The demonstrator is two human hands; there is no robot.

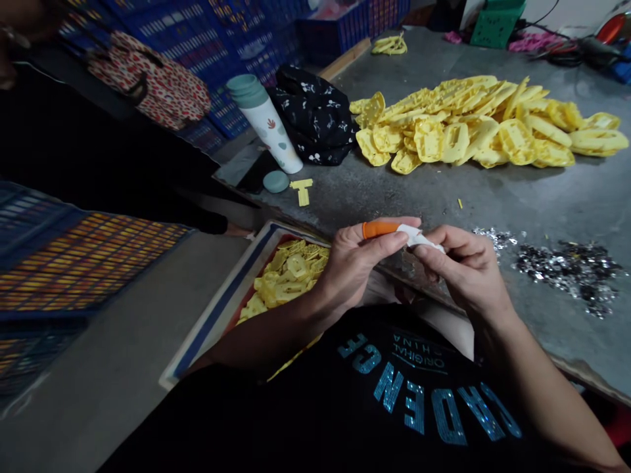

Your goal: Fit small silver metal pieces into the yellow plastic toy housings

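Both hands meet above the near edge of the grey table. My left hand [352, 259] is closed, its thumb pressing a small white strip [414, 236] that looks like tape or paper. An orange sleeve [379, 228], which looks like a rubber finger cot, covers part of a finger on that hand. From the other side, my right hand [468, 266] pinches the strip's right end between thumb and fingers. Whether the strip wraps around a fingertip, I cannot tell. To the right lies a heap of small shiny metal pieces [572, 269].
Yellow plastic parts [458, 125] are piled on the table [374, 197]. A tumbler [269, 125] and a black bag [315, 115] stand at its left. Below is a bin [207, 328] of yellow parts. A person in dark clothes [89, 144] stands left, near blue crates [73, 263].
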